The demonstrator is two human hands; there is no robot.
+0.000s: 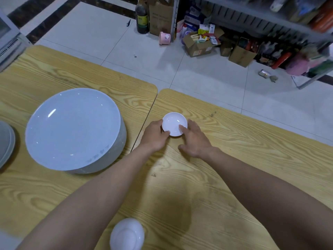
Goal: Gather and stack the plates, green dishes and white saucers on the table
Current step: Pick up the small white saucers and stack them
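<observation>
Head camera, looking down over two wood-grain tables (234,159) pushed edge to edge. A small white saucer (174,123) is on the right-hand table, close to the seam between them; whether it rests on the wood or is raised slightly cannot be told. The left hand (155,135) grips its left side, thumb hooked over the near rim. The right hand (193,139) touches its right side with fairly straight fingers, one fingertip inside the rim, the thumb spread apart on the table.

On the left-hand table, near the left forearm, stands a tall stack of large plates (73,130). A grey stack (6,143) is cut off at the left edge. A white rounded dish (127,234) sits at the bottom edge between the forearms.

Beyond the tables is tiled floor (90,33), with cardboard boxes (200,46), a dark bottle (142,17) and a cluttered metal shelf (270,18).
</observation>
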